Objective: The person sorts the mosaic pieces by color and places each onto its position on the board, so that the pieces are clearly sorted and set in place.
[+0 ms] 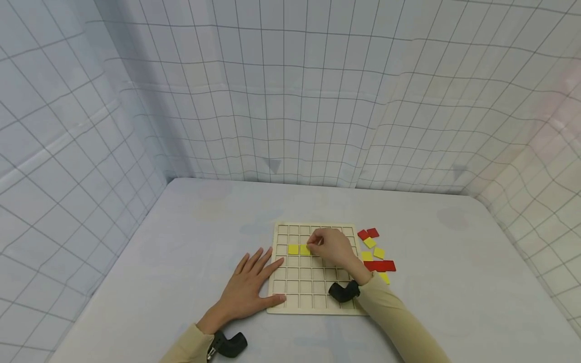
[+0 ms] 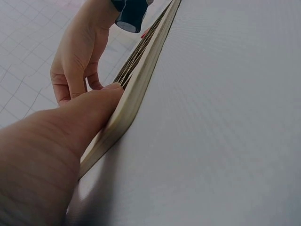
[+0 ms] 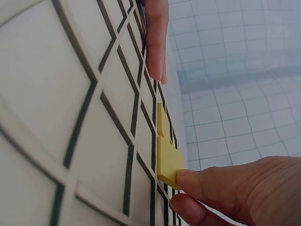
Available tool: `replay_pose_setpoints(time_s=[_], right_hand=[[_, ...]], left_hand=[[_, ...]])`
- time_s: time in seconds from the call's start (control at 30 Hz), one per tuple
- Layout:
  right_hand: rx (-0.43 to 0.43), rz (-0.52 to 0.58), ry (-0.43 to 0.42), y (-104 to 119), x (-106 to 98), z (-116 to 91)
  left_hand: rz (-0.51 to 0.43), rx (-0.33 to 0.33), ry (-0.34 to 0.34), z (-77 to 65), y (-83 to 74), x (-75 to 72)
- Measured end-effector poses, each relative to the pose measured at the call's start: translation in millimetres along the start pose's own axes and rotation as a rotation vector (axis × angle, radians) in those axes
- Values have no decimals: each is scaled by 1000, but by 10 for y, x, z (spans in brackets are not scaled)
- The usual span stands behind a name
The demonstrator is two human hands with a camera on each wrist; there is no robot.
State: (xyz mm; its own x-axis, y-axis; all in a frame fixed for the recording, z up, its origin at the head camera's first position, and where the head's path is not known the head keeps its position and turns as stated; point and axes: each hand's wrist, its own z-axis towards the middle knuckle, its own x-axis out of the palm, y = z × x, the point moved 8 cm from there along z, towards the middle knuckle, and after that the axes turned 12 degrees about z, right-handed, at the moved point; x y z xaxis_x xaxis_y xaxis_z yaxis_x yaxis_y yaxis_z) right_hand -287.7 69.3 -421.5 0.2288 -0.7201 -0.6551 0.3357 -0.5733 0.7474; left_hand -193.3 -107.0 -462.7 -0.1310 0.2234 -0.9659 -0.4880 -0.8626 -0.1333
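A pale wooden grid board with raised ribs lies on the table. My right hand is over its middle and pinches a yellow square tile by its near edge, thumb on one side. That tile sits at a grid cell, right beside another yellow tile. In the right wrist view both tiles stand slightly above the ribs. My left hand lies with spread fingers across the board's left edge, its thumb resting on the frame near the front corner.
Right of the board lie loose yellow tiles and red pieces, with a longer red strip among them. The white table is bounded by grid-patterned curtains at the back and sides.
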Motion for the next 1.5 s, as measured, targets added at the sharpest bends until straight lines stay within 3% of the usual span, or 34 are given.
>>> replay_pose_setpoints(time_s=[0.53,0.87,1.0,1.27,1.5], right_hand=[[-3,-6,17,-17,33,-9],[-138,106,131,-47,10,-138],[-161,153,120,-105,-105,-224],[-147,179,-7,-271,-488,-348],[-121,118,-70,-464,-749,-463]], left_hand=[[-8,0,3,5,12,-3],[-2,9,-25,3,2,3],[1,9,-26,-2,1,7],[3,12,-27,-11,5,-2],[-9,9,-2,-6,-4,-9]])
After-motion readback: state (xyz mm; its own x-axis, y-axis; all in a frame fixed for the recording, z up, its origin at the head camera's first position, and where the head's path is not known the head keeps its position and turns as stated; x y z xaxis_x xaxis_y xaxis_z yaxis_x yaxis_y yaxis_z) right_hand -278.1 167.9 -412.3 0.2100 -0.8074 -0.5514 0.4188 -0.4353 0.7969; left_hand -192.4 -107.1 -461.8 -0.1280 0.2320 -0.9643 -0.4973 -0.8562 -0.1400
